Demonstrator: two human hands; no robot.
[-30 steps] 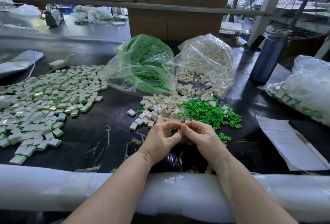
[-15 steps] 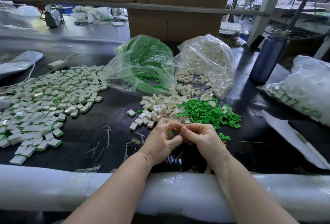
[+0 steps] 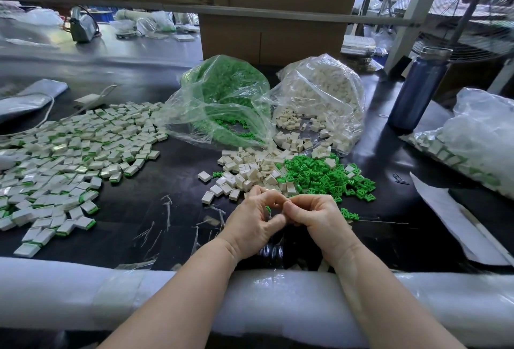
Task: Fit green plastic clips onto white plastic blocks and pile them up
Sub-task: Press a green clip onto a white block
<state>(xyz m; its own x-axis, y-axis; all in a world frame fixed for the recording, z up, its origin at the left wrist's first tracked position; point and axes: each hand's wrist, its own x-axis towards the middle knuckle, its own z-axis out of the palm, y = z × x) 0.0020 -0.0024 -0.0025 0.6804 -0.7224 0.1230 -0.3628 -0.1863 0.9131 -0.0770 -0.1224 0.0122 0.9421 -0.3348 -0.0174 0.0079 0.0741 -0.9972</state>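
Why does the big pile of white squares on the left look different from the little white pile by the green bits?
The left pile is far bigger and spreads wide; the middle pile is small and bunched. Left pile pieces show green edges, so clips look fitted; middle pile blocks are plain white. The left pile lies away from the hands; the middle pile sits just beyond them, touching loose green clips. Both are white blocks on the dark table.
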